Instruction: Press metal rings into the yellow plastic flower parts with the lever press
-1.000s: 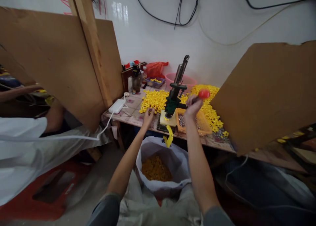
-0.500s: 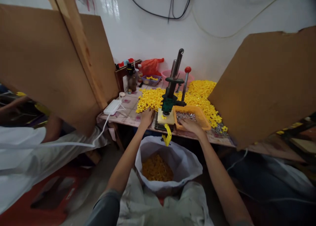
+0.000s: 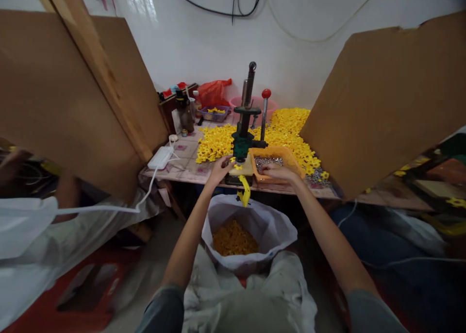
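Note:
A dark green hand press (image 3: 243, 141) with a red-knobbed lever (image 3: 266, 94) stands on the table. On its pale base block lies a small yellow flower-shaped piece (image 3: 238, 167). My left hand (image 3: 220, 169) is at the block's left side, its fingers closed on a yellow piece near the press head. My right hand (image 3: 278, 171) reaches into an orange basket (image 3: 296, 170) of small metal parts (image 3: 267, 162); its fingertips are among them, and what they hold is too small to tell. Behind the press spreads a heap of yellow pieces (image 3: 214, 141).
A white sack (image 3: 273, 226) holding yellow pieces hangs open below the table edge. Cardboard panels (image 3: 393, 100) flank the table. A white power strip (image 3: 160, 157) lies at left, bottles behind it. Another person's arm (image 3: 67, 194) shows at far left.
My left hand has moved from the heap's edge to the press block, with a yellow piece at its fingers. My right hand stays in the basket. The view has shifted slightly.

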`<action>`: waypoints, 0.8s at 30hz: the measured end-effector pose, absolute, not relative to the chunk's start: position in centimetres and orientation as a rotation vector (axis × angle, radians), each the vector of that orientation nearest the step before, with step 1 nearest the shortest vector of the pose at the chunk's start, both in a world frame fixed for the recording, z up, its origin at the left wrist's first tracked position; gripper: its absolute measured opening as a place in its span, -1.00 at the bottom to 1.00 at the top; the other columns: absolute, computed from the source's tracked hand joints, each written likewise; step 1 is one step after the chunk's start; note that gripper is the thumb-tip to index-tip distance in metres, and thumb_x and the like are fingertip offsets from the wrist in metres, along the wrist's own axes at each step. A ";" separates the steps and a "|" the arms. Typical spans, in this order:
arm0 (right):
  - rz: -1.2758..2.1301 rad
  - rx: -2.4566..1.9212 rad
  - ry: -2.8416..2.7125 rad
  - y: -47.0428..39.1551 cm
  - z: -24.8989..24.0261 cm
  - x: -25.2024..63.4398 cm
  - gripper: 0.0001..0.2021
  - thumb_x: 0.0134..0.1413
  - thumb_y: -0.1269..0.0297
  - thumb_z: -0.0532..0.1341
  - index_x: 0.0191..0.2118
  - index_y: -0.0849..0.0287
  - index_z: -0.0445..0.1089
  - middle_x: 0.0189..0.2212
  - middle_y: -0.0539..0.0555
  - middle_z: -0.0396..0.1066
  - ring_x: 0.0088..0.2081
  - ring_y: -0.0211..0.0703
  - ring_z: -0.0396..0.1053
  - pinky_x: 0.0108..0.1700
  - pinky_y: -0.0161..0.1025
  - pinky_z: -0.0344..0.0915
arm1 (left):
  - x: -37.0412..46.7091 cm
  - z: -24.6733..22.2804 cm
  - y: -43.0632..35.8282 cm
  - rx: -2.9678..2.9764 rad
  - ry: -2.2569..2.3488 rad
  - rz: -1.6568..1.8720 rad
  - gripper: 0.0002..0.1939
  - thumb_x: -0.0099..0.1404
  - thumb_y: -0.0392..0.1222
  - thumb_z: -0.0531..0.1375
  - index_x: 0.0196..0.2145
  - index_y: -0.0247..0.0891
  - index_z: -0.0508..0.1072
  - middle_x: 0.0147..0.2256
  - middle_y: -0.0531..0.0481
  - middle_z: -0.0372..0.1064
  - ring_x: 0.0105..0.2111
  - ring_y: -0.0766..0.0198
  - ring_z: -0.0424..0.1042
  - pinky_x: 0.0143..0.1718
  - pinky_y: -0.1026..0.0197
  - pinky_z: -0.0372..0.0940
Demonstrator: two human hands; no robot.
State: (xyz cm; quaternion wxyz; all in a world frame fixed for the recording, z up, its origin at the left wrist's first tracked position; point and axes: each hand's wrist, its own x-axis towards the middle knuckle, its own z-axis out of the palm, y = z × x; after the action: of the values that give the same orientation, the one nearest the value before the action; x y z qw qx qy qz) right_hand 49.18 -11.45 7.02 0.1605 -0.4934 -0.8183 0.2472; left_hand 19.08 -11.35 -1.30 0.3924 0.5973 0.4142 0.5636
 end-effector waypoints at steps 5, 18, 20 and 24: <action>0.466 -1.612 -2.066 -10.8 5.8 48.6 -0.84 0.20 0.23 0.36 -0.33 0.21 0.58 -0.34 0.13 0.60 -0.28 -0.03 0.48 -0.17 -0.19 0.37 | 18.7 -0.9 -11.6 1.584 1.057 1.367 -0.45 0.32 0.11 0.43 0.14 -0.28 0.64 -0.17 -0.07 0.57 -0.33 0.28 0.39 -0.30 0.26 0.25; -0.172 -1.269 -2.382 -16.8 5.8 41.7 -0.79 0.48 0.25 0.23 -0.07 0.11 0.65 -0.08 0.15 0.68 0.06 0.18 0.41 0.12 0.04 0.23 | 18.8 -0.3 -12.5 1.649 0.985 1.308 -0.56 0.21 0.06 0.47 -0.07 -0.28 0.64 -0.33 0.03 0.41 -0.37 0.28 0.26 -0.30 0.24 0.16; -0.165 -1.234 -2.374 -16.6 6.1 41.6 -0.78 0.51 0.24 0.21 -0.05 0.08 0.64 -0.05 0.13 0.68 0.06 0.14 0.42 0.12 0.01 0.22 | 18.7 -0.2 -12.7 1.660 0.923 1.279 -0.56 0.20 0.08 0.47 -0.09 -0.28 0.62 -0.29 0.02 0.45 -0.34 0.28 0.30 -0.27 0.23 0.19; -0.310 -1.105 -2.421 -15.9 6.9 40.7 -0.72 0.55 0.24 0.15 -0.02 0.11 0.64 -0.04 0.16 0.66 0.04 0.08 0.44 0.10 -0.02 0.20 | 18.4 0.2 -13.0 1.682 0.866 1.245 -0.55 0.17 0.11 0.48 -0.13 -0.26 0.61 -0.25 0.01 0.49 -0.29 0.25 0.36 -0.21 0.23 0.24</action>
State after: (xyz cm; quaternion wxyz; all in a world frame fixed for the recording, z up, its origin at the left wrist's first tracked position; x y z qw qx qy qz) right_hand 40.71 -15.85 6.93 0.2290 -0.4016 -0.8795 -0.1127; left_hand 18.35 -13.00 0.21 0.4245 0.6726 0.3462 0.4975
